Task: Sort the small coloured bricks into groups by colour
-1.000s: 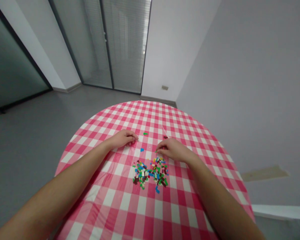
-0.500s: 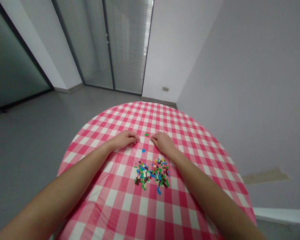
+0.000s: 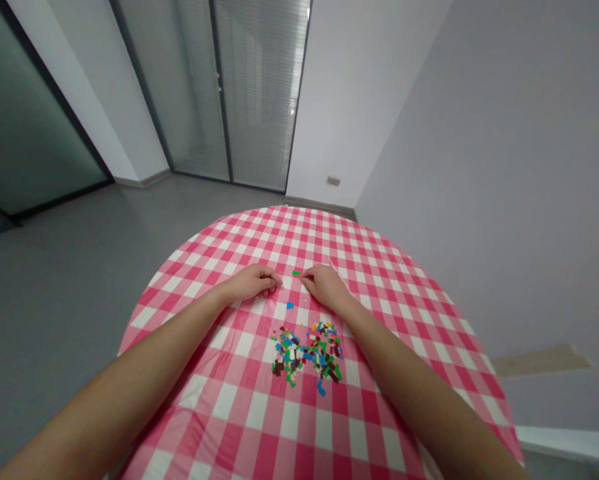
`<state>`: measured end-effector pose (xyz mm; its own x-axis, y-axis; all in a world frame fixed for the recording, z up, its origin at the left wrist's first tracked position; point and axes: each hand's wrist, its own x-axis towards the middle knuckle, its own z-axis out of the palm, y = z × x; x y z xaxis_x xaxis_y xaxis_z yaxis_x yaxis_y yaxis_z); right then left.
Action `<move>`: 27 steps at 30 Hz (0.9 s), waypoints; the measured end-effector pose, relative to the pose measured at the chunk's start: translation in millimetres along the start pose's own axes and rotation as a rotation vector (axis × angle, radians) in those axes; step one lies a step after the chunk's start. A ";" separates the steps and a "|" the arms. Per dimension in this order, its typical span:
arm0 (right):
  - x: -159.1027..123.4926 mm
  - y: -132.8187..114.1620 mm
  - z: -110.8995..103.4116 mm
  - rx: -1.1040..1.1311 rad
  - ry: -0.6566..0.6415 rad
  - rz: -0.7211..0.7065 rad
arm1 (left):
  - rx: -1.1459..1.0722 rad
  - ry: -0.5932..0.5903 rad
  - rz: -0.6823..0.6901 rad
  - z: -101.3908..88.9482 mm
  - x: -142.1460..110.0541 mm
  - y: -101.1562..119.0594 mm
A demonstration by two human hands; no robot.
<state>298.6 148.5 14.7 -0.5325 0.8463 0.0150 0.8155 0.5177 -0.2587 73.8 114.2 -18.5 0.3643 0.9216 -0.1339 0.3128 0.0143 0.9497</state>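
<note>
You lean both bare forearms over a round table spread with a red, pink and white checked tablecloth, your hands meeting near the centre of the frame. Your left hand, left of centre, rests with its fingers curled inward and its fingertips turned toward the right; whether anything is grasped between them, you cannot tell at this size. Your right hand, just right of centre, faces it across a narrow gap, thumb and forefinger drawn together in a pinch; whether a piece sits between those tips, you cannot tell either.

In the gap, close beside your right fingertips, lies a small, flat, bright green plastic brick; whether skin touches it is too fine to make out. Below, in the middle of the frame, a small blue plastic brick lies apart on the cloth, nearer you than the green one.

In the lower centre, small building bricks of green, blue, white, yellow, red and dark brown plastic lie scattered in two adjoining clusters, a left cluster and a right cluster. At the lower edge of the right one sits a bent blue plastic piece.

Beyond the table, a dark-framed glass partition stands at upper centre, a plain pale grey wall fills the upper right, and grey floor spreads at left.
</note>
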 end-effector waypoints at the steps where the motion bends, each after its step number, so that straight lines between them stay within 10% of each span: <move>1: 0.9 0.3 -0.1 0.013 0.005 0.003 | 0.001 0.000 -0.001 0.1 -0.2 0.5; 27: 4.4 11.7 -0.7 0.181 0.082 0.056 | -0.001 -0.002 -0.021 0.9 -2.2 6.5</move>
<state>306.0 158.4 12.5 -0.4615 0.8842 0.0721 0.7854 0.4450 -0.4302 75.9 111.9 -12.3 0.3592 0.9203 -0.1546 0.3197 0.0343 0.9469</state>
